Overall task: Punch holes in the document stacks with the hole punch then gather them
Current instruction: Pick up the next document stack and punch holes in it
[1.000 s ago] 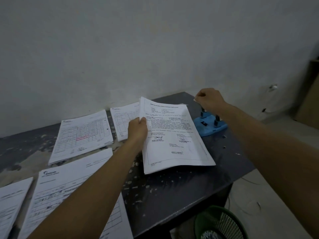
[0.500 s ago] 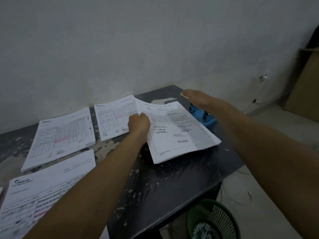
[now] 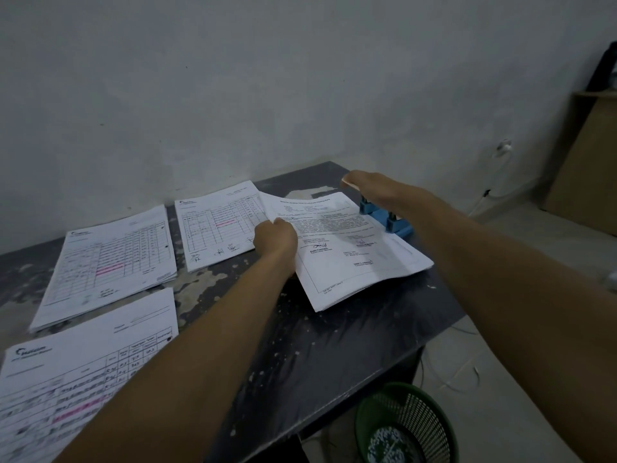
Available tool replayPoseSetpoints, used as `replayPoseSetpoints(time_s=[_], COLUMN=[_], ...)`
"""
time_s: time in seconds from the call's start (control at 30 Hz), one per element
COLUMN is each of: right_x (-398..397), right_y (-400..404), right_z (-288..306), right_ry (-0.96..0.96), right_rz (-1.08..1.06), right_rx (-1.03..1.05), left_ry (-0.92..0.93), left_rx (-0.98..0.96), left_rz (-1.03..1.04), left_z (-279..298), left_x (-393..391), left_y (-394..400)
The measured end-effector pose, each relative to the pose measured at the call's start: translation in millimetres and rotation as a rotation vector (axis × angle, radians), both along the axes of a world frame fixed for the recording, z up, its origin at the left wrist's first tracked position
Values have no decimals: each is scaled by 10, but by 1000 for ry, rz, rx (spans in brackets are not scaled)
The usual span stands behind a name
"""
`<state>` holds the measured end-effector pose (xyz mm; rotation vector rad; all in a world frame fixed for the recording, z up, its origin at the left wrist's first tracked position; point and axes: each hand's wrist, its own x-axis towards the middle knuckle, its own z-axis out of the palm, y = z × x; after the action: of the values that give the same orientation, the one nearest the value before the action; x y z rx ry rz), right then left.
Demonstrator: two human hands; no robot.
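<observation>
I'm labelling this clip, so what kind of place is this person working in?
Probably a plain back office or storeroom used for paperwork. Stacks of printed forms lie on a worn dark table against a bare wall, with a blue hole punch and a green mesh wastebasket on the floor.

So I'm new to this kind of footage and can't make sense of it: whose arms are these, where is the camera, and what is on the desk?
There is no machine here: a person wears a camera on the head, so you look forward and down along both bare arms. The left hand pinches the left edge of a document stack, whose right edge runs into a blue hole punch. The right hand lies flat on top of the punch, fingers straight. Three more stacks of forms lie on the dark desk: one behind the left hand, one further left, one nearest the camera. A green mesh basket stands on the floor.
</observation>
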<state>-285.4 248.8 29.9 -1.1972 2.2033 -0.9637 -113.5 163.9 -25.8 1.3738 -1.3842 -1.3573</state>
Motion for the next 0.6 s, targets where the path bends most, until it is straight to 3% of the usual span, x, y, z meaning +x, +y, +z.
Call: replayPoseSetpoints(time_s=[0.6], right_x=[14], right_y=[-4], right_z=[-1], right_ry=[2], right_rz=[3], right_rx=[12], left_ry=[-139], left_rx=[-75], left_rz=[34], left_z=[-192], left_x=[-90], left_y=[163])
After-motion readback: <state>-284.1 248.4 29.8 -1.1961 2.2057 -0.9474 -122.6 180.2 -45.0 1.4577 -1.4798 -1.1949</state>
